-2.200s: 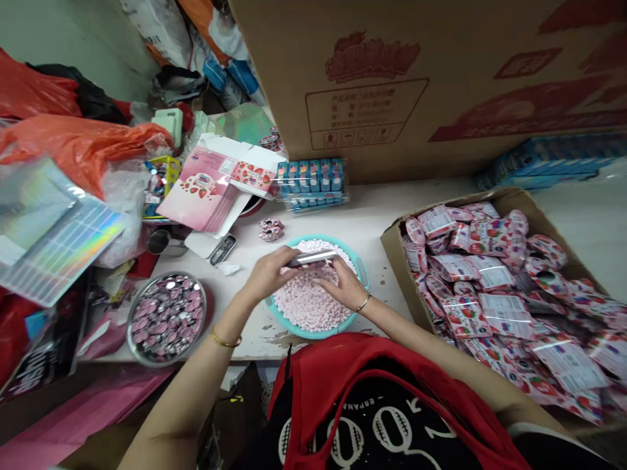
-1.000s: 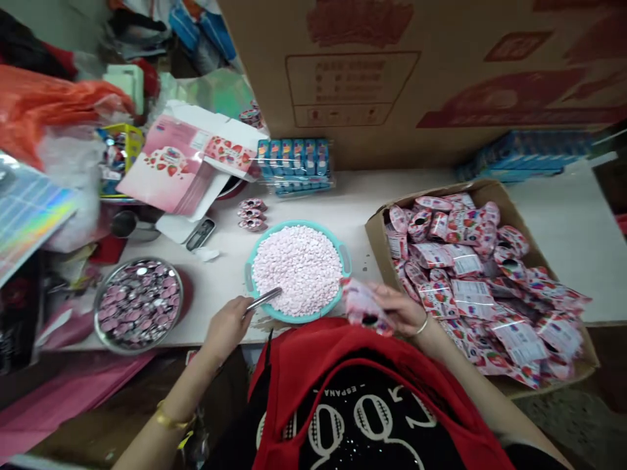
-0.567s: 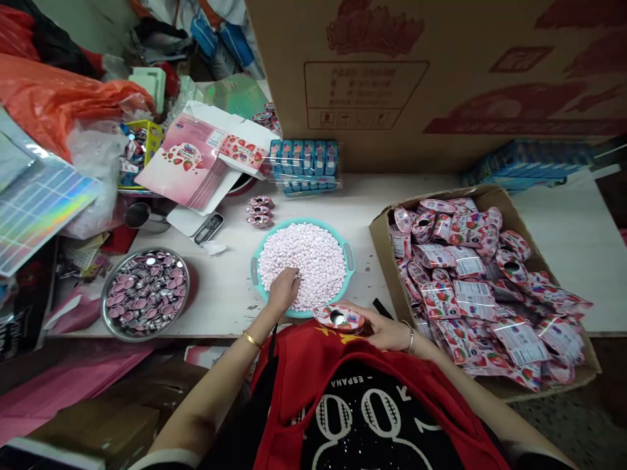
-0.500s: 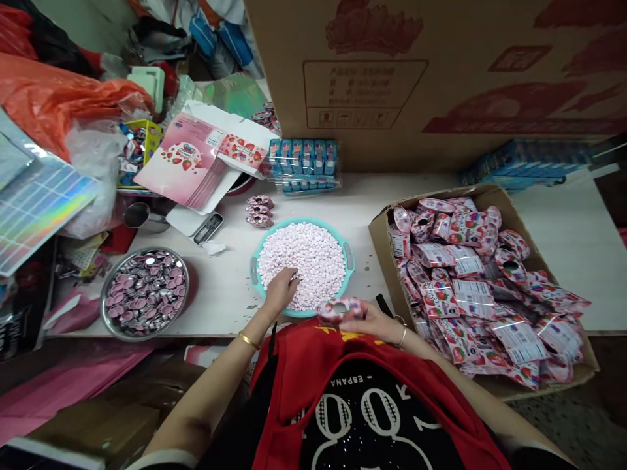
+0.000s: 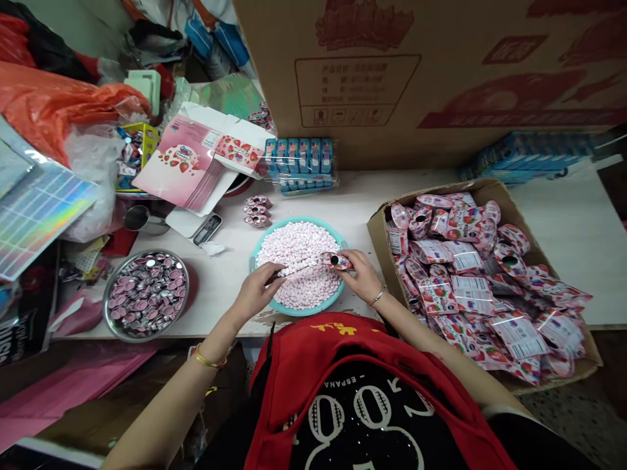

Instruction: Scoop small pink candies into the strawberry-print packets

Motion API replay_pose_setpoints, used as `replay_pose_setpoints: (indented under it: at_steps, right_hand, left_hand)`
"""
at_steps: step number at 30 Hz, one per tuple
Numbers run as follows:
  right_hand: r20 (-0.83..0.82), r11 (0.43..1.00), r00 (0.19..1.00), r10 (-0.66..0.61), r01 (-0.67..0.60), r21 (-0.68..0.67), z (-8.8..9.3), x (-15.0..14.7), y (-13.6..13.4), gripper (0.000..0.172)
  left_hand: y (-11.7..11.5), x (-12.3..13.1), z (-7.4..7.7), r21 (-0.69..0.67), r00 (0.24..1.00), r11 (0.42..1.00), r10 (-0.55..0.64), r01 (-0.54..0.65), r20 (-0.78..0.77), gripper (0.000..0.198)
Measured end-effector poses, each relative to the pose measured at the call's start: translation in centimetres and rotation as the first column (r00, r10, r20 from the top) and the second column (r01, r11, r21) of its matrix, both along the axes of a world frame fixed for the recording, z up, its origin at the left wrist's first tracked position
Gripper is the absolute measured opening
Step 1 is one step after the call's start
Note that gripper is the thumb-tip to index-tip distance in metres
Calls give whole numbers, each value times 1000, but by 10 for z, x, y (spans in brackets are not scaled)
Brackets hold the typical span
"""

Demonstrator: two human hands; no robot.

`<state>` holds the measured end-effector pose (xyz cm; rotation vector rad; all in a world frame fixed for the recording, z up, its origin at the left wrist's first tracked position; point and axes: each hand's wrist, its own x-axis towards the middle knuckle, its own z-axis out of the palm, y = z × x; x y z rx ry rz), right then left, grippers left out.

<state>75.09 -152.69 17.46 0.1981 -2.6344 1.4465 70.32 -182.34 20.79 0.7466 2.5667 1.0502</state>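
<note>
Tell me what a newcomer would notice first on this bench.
The teal basin heaped with pale pink tablets sits dead centre, where the left hand holds a loaded metal scoop up to a small strawberry-print case in the right hand. To the right, a cardboard box brims with matching pink packets.

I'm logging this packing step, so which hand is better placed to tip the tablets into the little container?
Probably the left hand: it holds the scoop, its loaded tip at the container that the right hand holds.
</note>
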Motion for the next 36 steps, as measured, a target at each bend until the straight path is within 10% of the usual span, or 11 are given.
replay_pose_setpoints:
  at_steps: [5,11,21,25,29,36]
  right_hand:
    - [-63,997,995,80,-81,-3,-6,-6,-18,36]
    - [-72,995,993,90,-93,-45,-12,-7,-26,36]
    - [-36,989,991,127,-130,-72,-15,-3,-27,36]
    - [-8,985,1000,21,-22,-174,-15,-11,-23,31]
    - [178,952,981,-76,125,-279,-18,-24,-25,38]
    - [356,946,935,-8,122,-300,-31,-28,-52,45]
  left_hand:
    - [17,-19,48,-250,981,954,-185,163,-65,23]
    - [57,-22,101,-687,951,703,-304,184,-57,17]
    - [71,-12,122,-776,906,605,-409,177,-112,20]
    - [21,-11,94,-738,972,674,-191,31,-134,18]
    - [-21,2,24,-717,998,697,-54,11,-37,19]
    - [15,20,-75,-410,995,907,93,-102,-42,22]
